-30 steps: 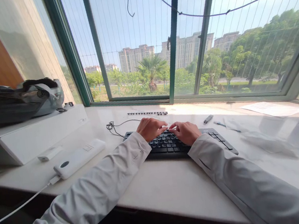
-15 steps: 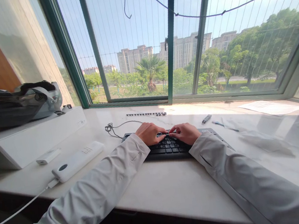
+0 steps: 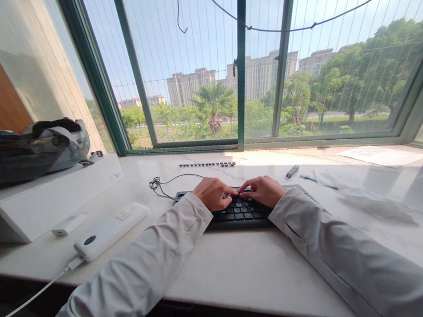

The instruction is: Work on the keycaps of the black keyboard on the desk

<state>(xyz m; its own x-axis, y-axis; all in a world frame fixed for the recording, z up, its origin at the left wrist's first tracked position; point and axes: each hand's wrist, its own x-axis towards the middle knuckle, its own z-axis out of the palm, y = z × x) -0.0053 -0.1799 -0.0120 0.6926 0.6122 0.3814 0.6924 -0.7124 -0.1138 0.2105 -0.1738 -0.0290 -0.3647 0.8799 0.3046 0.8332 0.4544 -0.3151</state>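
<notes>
A black keyboard lies on the pale stone counter, and both of my hands are over its upper rows. My left hand is curled, with its index fingertip reaching to a spot near the keyboard's top middle. Facing it, my right hand has thumb and index finger drawn together at that same spot. The fingertips nearly meet, and anything small between them is hidden. Beyond the keyboard, small black pieces like keycaps lie in a line. A thin black cable is bunched at the keyboard's upper left.
At left are a white power bank with a cable, a small white block and a white box bearing a dark bag. On the right lie a small tool, a thin blue-black stick, clear plastic bags and paper.
My left thumb has drawn in under the hand, and its index finger now points to the keys. The right fingers have shifted slightly at the same spot. The view has tilted up a little.
</notes>
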